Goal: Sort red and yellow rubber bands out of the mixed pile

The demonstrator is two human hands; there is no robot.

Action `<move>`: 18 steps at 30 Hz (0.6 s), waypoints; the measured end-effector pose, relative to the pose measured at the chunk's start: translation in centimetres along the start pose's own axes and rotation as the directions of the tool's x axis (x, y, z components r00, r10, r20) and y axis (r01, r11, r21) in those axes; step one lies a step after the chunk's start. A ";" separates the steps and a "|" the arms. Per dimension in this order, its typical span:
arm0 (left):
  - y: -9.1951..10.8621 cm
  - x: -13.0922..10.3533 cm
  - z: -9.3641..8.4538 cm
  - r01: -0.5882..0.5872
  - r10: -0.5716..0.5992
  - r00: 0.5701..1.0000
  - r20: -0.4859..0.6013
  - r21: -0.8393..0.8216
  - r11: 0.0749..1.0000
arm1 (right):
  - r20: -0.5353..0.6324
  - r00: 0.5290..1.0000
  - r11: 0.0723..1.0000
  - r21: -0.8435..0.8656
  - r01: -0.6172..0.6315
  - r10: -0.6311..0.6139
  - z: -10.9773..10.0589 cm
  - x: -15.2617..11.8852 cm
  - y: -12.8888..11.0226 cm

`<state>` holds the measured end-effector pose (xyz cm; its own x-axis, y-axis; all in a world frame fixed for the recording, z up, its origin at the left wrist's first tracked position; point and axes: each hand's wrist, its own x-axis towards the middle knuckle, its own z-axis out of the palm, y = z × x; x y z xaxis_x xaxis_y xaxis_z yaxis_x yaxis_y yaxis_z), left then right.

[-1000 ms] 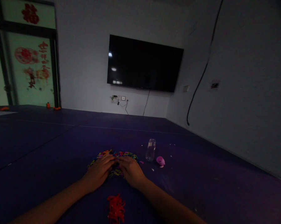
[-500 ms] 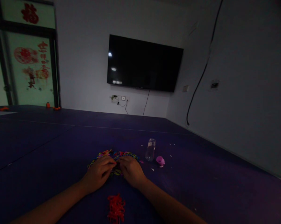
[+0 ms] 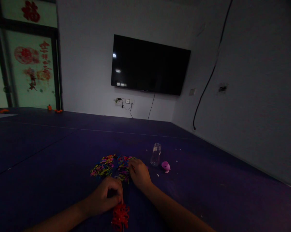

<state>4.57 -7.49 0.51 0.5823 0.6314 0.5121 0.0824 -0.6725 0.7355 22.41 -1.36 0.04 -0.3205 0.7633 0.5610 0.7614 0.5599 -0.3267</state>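
Note:
A spread pile of small multicoloured loops, which look like rubber bands (image 3: 104, 166), lies on the dark purple tabletop. My left hand (image 3: 108, 196) has come down to the near side, thumb and fingertips pinched at the top edge of a separate heap of red rubber bands (image 3: 120, 216). A bit of red shows at its fingertips. At the right edge of the multicoloured pile, my right hand (image 3: 140, 175) is closed with its fingers curled. A tiny orange-red speck shows by those fingers, too small to make out.
Just right of the pile stands a clear plastic bottle (image 3: 156, 155). Beside it sits a small pink-purple object (image 3: 165, 166), perhaps a cap. White scraps (image 3: 157, 175) dot the purple tabletop (image 3: 63, 154). Small orange items (image 3: 58, 111) lie at the far left edge. A television (image 3: 150, 64) hangs on the wall.
My left hand has moved from the multicoloured pile toward me, down to the red heap. My right hand has shifted slightly right, uncovering more of the pile.

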 end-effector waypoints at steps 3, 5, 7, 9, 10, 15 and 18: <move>-0.1 -0.1 -0.1 0.135 -0.130 0.989 0.070 -0.067 0.989 | -0.007 1.000 1.000 0.015 -0.003 0.003 0.1 0.0 0.1; -0.2 0.0 -0.3 0.178 -0.177 0.984 0.033 -0.044 0.983 | -0.020 1.000 0.999 0.032 -0.020 0.020 0.3 0.0 0.2; -0.3 0.3 -0.8 0.154 -0.145 0.985 -0.095 0.092 0.984 | -0.050 0.998 0.998 0.051 -0.040 0.043 0.4 0.0 0.4; -0.7 0.6 -1.7 0.092 -0.020 0.973 -0.230 0.307 0.947 | -0.073 0.996 0.997 0.063 -0.046 0.051 0.4 0.1 0.7; -1.0 0.8 -2.3 0.061 0.055 0.964 -0.259 0.420 0.906 | -0.076 0.996 0.997 0.062 -0.041 0.045 0.4 0.1 1.0; -3.6 1.9 -4.6 0.035 0.232 0.934 -0.270 0.717 0.696 | -0.006 0.998 0.998 -0.001 0.056 -0.056 0.4 1.0 1.8; -5.1 2.2 -4.8 0.116 0.156 0.950 -0.272 0.767 0.631 | 0.073 0.994 0.994 -0.058 0.090 -0.086 0.6 1.5 1.7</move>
<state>1.52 -0.76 0.01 0.3458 0.5995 0.7218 0.7397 -0.6475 0.1835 22.89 0.97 -0.10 -0.4250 0.7342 0.5295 0.7609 0.6066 -0.2304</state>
